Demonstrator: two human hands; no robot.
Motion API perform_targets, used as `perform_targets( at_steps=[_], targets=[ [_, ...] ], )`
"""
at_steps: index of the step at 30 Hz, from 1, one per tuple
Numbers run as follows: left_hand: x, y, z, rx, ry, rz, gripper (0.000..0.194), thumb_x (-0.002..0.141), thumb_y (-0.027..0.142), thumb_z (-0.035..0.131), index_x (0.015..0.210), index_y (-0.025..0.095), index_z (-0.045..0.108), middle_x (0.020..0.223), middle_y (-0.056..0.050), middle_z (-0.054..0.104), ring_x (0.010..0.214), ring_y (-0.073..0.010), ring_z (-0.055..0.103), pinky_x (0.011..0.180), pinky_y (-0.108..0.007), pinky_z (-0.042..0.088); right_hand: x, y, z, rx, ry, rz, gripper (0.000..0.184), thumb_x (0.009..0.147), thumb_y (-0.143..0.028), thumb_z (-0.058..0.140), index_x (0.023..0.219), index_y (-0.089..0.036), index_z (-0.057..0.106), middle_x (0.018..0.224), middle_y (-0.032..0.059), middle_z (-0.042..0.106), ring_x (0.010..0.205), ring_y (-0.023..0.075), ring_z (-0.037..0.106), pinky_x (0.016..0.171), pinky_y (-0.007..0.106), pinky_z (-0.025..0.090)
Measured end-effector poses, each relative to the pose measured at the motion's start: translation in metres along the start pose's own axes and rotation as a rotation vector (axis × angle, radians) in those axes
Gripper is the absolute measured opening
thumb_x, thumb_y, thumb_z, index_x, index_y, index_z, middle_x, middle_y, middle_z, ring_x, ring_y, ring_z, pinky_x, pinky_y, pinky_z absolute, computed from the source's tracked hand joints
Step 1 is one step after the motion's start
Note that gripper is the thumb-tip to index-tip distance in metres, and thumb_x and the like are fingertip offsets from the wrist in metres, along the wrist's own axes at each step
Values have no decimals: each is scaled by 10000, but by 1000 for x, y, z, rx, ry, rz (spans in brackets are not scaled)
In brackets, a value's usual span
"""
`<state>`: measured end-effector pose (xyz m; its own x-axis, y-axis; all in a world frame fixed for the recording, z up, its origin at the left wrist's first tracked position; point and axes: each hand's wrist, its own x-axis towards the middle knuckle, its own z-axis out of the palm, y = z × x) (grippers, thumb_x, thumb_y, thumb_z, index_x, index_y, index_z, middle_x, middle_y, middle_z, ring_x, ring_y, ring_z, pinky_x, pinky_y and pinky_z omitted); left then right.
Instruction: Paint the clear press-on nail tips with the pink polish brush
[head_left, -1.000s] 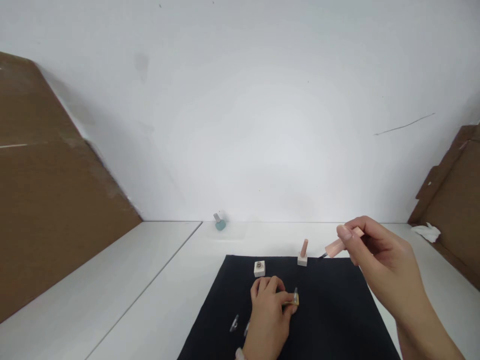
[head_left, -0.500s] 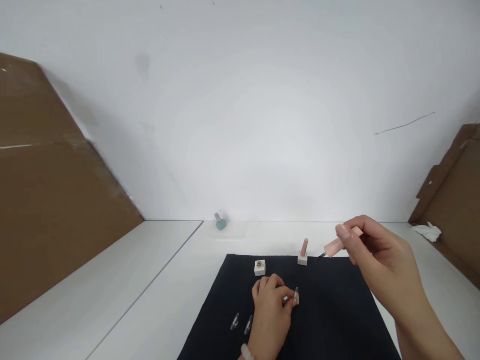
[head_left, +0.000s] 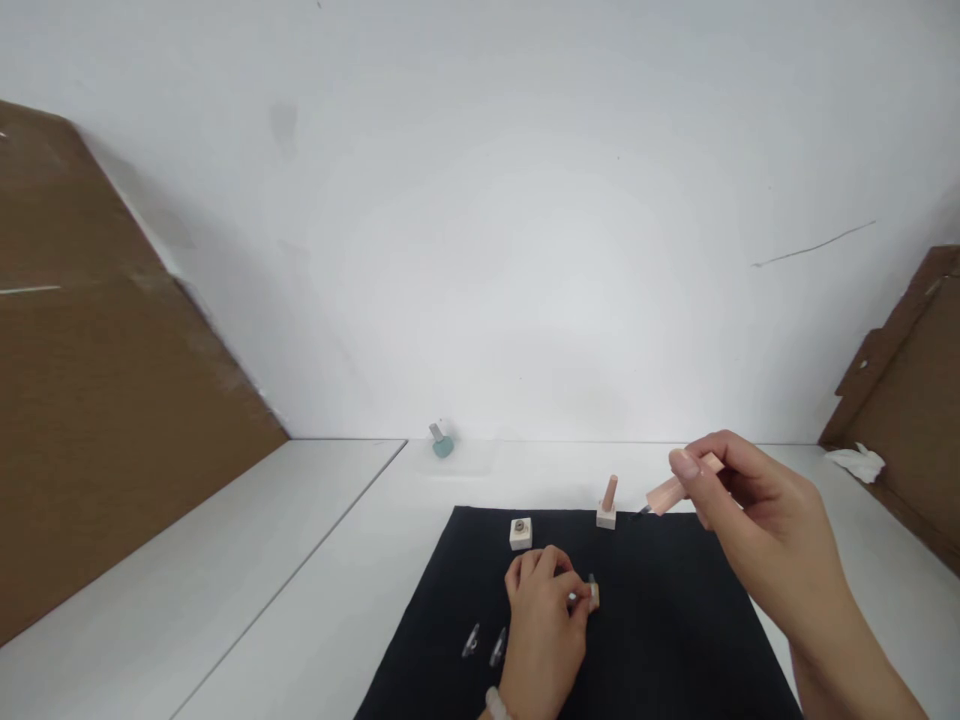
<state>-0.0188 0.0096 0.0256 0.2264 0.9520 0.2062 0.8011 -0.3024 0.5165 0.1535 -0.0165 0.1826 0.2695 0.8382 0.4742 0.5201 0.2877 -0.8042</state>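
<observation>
My right hand (head_left: 757, 510) is closed round the pink cap of a nail polish brush (head_left: 667, 494), held tilted above the black mat (head_left: 675, 620). Its dark bristle end points down to the left. On the mat, my left hand (head_left: 544, 620) pinches a small pale piece with a clear, upright tip (head_left: 593, 594) between thumb and forefinger; what exactly it is I cannot make out. Beyond that hand stands an uncapped white square polish bottle (head_left: 520, 535). A similar bottle with a pink cap (head_left: 609, 497) stands at the mat's far edge.
Two small clear pieces (head_left: 471, 640) lie left of my left wrist. A teal bottle (head_left: 442, 445) with a grey cap stands near the white wall (head_left: 525, 250). Brown cardboard (head_left: 112, 380) rises at the left, and a crumpled white tissue (head_left: 856, 462) lies by cardboard at the right.
Both hands keep nearly the same place and hold. The left fingers and the small pale piece have shifted very slightly.
</observation>
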Motion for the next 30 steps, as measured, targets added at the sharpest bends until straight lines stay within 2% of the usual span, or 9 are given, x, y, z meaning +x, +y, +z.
perform_targets(
  at_steps=[13,16,19,22,25,27,28,30],
  targets=[
    [-2,-3,2,-9,19,8,256,776,-44,704,703,198,748,979,-47,706,1039,-265,653,1058,-550,401,-1,0,1,13,-1,10,397,969,-524,622,684,-248,642,658,10,758,533,159,595,452,235,436],
    [-3,-3,5,-12,26,10,228,768,-29,715,754,196,751,1030,-64,710,1085,-284,648,1077,-565,400,0,1,0,1,-4,0,393,970,-528,615,693,-252,648,661,10,759,534,164,590,450,240,433],
    [-6,-10,2,-29,62,13,265,736,-12,738,886,204,766,1118,-88,719,1156,-322,634,1100,-593,403,0,2,0,-26,-1,-29,390,975,-521,607,692,-257,654,651,6,755,503,161,557,478,257,463],
    [-15,-30,-20,-90,118,35,409,749,67,746,1113,254,748,1242,-89,714,1224,-343,623,1086,-572,461,1,3,-1,-73,17,-44,381,974,-511,610,692,-259,655,637,-1,746,483,152,518,515,266,477],
    [-34,-61,-60,-156,242,-47,318,866,284,696,1182,305,721,1312,-64,694,1237,-313,641,1059,-497,522,1,4,-2,-113,37,-20,368,962,-534,602,717,-264,650,616,-4,717,515,161,513,501,263,438],
    [-52,-81,-86,-179,336,-199,255,877,434,683,1084,294,736,1202,-46,734,1152,-293,688,994,-419,570,1,5,-2,-143,46,-16,372,953,-556,591,723,-269,651,585,-8,675,516,165,497,506,268,431],
    [-61,-89,-95,-188,346,-292,266,857,492,693,1021,289,742,1081,-29,764,1037,-279,727,905,-373,604,1,5,-1,-158,51,-20,373,947,-563,591,723,-271,654,568,-10,655,507,166,488,509,272,432],
    [-80,-102,-101,-206,312,-437,264,817,532,706,892,283,747,842,7,781,836,-254,750,766,-310,617,1,6,0,-186,57,-29,367,937,-566,596,724,-275,659,543,-13,627,488,167,482,507,281,433]
  ],
)
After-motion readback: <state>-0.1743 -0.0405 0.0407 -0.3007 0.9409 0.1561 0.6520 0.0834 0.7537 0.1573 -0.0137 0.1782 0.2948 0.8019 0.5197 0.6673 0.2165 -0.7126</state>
